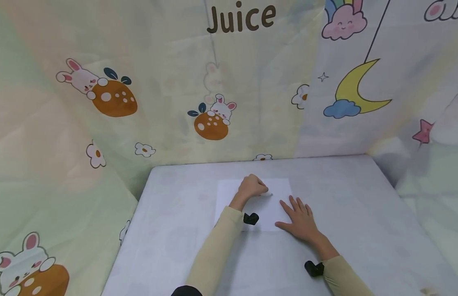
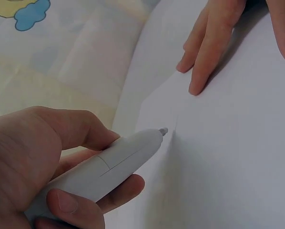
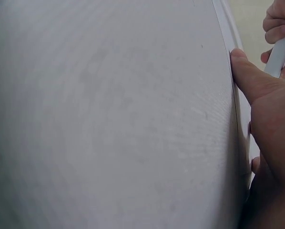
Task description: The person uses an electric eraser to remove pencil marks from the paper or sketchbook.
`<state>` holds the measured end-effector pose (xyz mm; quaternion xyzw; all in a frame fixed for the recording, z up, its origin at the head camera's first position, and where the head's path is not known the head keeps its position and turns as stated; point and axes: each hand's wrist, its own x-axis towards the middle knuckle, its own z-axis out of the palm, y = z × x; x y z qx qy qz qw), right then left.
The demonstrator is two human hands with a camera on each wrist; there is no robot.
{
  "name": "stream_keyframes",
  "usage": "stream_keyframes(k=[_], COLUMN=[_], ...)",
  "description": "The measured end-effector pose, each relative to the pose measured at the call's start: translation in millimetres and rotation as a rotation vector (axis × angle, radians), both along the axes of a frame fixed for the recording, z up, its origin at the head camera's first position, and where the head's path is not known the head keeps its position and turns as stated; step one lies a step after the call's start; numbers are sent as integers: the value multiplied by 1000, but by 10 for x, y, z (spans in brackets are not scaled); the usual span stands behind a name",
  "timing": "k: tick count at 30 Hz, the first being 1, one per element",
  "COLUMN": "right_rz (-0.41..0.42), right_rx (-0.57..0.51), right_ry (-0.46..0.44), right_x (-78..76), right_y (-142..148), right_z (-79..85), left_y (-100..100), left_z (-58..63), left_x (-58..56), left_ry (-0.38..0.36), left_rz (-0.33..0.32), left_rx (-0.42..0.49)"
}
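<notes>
My left hand point(image 1: 252, 186) grips a thick white pen-shaped tool point(image 2: 104, 167) with a small grey tip. In the left wrist view, the thumb and fingers wrap round its body. The tip points toward a white sheet of paper point(image 1: 265, 207) and appears slightly above it, with a shadow below. My right hand point(image 1: 300, 218) lies with its fingers spread at the paper's right side, some fingertips on the sheet. In the right wrist view, the right thumb point(image 3: 257, 83) rests near an edge, and part of the white tool point(image 3: 278, 57) shows behind it.
The paper lies on a white-covered table point(image 1: 343, 197). A printed curtain point(image 1: 158, 90) with rabbits, a moon and the word Juice hangs behind and at the sides. A black piece point(image 1: 251, 218) sits at the left wrist, another point(image 1: 314, 269) at the right.
</notes>
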<state>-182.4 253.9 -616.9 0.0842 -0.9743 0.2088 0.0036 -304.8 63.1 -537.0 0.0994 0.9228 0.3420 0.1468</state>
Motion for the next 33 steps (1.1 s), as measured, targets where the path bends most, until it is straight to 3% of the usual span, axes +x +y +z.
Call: stream_keyframes(k=[33], right_rz=[0], right_rx=[11], right_ry=[-31], right_x=[24], right_y=[4], right_z=[61], left_y=[57], left_z=[3], left_x=[-19], left_ry=[-30], left_rz=[-24], left_rx=[-21])
